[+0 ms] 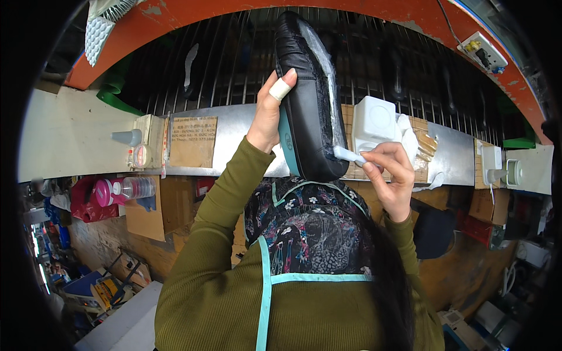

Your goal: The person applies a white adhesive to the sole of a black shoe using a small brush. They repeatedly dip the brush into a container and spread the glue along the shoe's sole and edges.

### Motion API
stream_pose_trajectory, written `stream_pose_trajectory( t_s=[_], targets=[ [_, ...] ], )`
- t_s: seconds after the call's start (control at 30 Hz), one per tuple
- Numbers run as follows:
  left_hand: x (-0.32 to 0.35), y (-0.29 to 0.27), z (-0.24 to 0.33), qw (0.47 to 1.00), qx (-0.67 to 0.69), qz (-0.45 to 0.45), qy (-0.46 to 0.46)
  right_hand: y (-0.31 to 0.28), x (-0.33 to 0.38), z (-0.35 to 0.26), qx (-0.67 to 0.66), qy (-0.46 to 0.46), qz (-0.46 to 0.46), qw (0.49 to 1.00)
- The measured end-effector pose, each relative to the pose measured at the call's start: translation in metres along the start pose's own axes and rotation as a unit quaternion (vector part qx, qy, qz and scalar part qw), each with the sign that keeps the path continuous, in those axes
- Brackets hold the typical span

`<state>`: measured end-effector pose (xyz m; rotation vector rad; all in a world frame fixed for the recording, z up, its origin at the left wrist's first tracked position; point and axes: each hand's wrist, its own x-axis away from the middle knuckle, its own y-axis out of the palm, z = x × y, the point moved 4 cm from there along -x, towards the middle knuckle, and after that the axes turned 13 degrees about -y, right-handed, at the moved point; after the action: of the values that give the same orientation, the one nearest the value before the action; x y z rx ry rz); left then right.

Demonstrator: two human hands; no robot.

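A black leather shoe upper (304,90) is held up in front of me, its toe pointing away and its teal lining showing on the left. My left hand (266,114), with white tape round a finger, is closed on its left side. A whitish wet-looking streak runs along the bottom edge on the right. My right hand (392,178) pinches a small white brush (348,154), whose head touches that edge near the heel. Just beyond the right hand stands a white plastic container (374,120), with a crumpled white cloth (406,136) beside it.
Beyond the metal ledge (231,131) runs a rack of metal rods (234,64) with dark pieces on it. An orange frame (193,26) arches over it. Cardboard (193,143) lies on the ledge at left. A white container (490,159) stands at far right.
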<state>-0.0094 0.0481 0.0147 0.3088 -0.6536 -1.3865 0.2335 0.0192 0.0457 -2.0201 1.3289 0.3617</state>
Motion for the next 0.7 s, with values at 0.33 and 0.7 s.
stream_pose_trajectory(
  t_s=[0.33,0.7],
  targets=[
    [-0.008,-0.005,-0.012,0.994,0.032,-0.004,-0.106,-0.005,-0.006,0.0,0.019,-0.028,-0.043,0.999],
    [-0.001,-0.007,-0.048,0.953,0.127,-0.073,-0.265,-0.001,-0.015,0.001,-0.012,-0.048,-0.087,0.995]
  ],
)
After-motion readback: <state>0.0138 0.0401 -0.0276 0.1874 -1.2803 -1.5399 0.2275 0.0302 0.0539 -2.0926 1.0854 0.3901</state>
